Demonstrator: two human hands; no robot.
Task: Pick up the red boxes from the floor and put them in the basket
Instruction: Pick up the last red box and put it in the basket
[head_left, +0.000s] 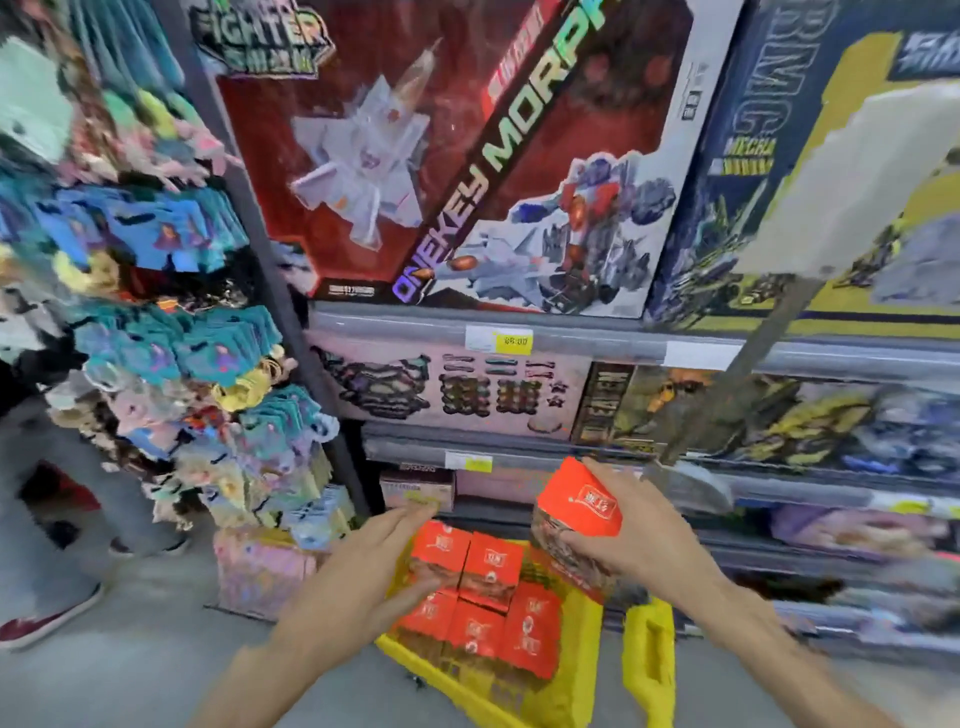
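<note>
A: Red box (576, 506) sits in the right hand (631, 535), fingers curled round its sides, above the yellow basket (571, 670).

B: Handling?

A: Judged light, stiff card, corners crushable (print looks glossy, may slip). Hold across opposite faces. Left hand (363, 577) flat, fingers straight, over the packed boxes (478, 592); holds nothing.

Head view, looking down, close over basket (561, 691), facing shelves (571, 332)
</note>
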